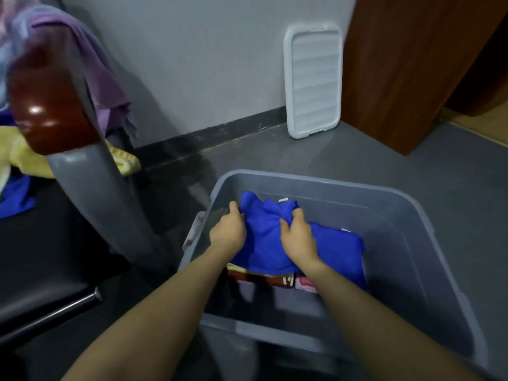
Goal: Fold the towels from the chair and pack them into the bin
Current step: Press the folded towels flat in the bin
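Note:
A grey plastic bin (pixel 406 243) stands on the floor in front of me. Inside it a bright blue towel (pixel 332 243) lies on top of other folded towels (pixel 264 279) with red and pink patterns. My left hand (pixel 228 229) grips the blue towel's left edge. My right hand (pixel 298 237) grips a bunched fold near its middle. Both hands are inside the bin. On the chair (pixel 90 171) at the left hang a purple towel (pixel 93 67), a yellow towel (pixel 24 158) and a blue one (pixel 16 199).
The bin's white lid (pixel 314 81) leans against the wall at the back. A brown wooden cabinet (pixel 412 72) stands at the right. The chair's black seat (pixel 41 270) lies at the lower left. Grey floor surrounds the bin.

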`<move>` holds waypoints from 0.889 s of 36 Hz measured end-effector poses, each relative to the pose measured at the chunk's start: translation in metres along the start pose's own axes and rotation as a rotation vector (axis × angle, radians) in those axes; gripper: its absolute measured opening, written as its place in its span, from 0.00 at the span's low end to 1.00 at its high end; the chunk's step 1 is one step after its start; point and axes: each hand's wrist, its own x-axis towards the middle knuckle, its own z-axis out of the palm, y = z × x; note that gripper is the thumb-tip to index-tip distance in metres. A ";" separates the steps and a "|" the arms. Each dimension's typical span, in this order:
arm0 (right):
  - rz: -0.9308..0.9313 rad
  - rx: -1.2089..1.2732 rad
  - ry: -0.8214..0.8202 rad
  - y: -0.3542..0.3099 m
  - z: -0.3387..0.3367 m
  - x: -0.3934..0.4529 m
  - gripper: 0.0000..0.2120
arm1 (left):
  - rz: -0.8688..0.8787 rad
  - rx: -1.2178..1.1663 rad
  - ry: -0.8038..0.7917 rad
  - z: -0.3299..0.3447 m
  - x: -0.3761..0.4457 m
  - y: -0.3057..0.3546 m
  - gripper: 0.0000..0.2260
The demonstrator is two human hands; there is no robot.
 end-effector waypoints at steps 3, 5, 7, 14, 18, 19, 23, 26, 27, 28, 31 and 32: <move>0.031 0.058 -0.025 0.023 0.022 0.017 0.06 | -0.021 0.019 -0.019 0.021 0.016 -0.009 0.05; 0.044 0.074 -0.027 0.037 0.038 0.026 0.06 | -0.037 0.039 -0.039 0.031 0.025 -0.016 0.07; 0.056 0.049 -0.058 0.052 0.054 0.033 0.05 | -0.059 0.066 -0.064 0.041 0.033 -0.022 0.09; -0.083 -0.178 -0.003 0.077 0.084 0.048 0.28 | 0.062 0.327 -0.173 0.079 0.045 -0.032 0.24; -0.298 -0.545 0.158 0.081 0.092 0.046 0.22 | 0.183 0.540 -0.083 0.089 0.049 -0.033 0.23; -0.395 -0.581 0.146 0.084 0.093 0.048 0.20 | 0.197 0.550 -0.078 0.091 0.050 -0.034 0.22; -0.418 -0.698 0.009 0.101 0.101 0.050 0.21 | 0.254 0.557 -0.101 0.092 0.053 -0.037 0.21; -0.127 -0.708 -0.055 0.096 0.096 0.047 0.25 | 0.284 0.577 -0.136 0.092 0.052 -0.040 0.23; -0.072 -0.717 -0.074 0.096 0.095 0.047 0.28 | 0.277 0.579 -0.156 0.092 0.051 -0.041 0.24; -0.050 -0.757 -0.100 0.097 0.094 0.047 0.29 | 0.266 0.582 -0.181 0.092 0.050 -0.042 0.25; -0.033 -0.770 -0.158 0.091 0.087 0.046 0.29 | 0.221 0.584 -0.240 0.090 0.048 -0.040 0.28; -0.030 -0.761 -0.163 0.089 0.084 0.045 0.29 | 0.207 0.569 -0.256 0.089 0.046 -0.039 0.28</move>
